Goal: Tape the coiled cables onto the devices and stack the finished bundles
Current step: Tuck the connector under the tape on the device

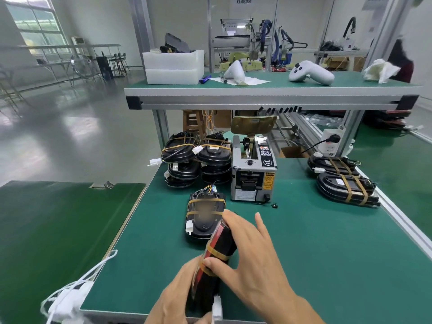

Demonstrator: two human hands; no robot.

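Both hands meet at the near edge of the green-matted desk point(304, 242) around one black oval device wrapped with amber tape bands point(221, 244), which is held tilted on its edge above the mat. Left hand point(180, 293) supports the device from below and behind, fingers curled against its lower side. Right hand point(252, 256) lies over the upper face, thumb pressing an amber tape band near the lower end, fingers spread and fairly straight. This hold appears intended to seat the tape over the coiled cable; the cable on this unit is mostly hidden by the hands. A white plug connector point(217, 309) hangs from its lower end.

Just beyond the hands, a second black taped device with a white connector point(203, 218) lies flat on the mat; its label area is blurred. Behind it stands a grey automatic tape dispenser point(253, 174), within reach for drawing strips. Left of the dispenser, two stacks of finished black bundles point(198, 160) sit at the far desk edge. Two further taped black bundles point(343, 181) lie at the right edge, apparently not yet stacked.

Loose white cords point(70, 295) at lower left are cut off by the frame. Whether the held device carries a full set of tape bands cannot be determined.
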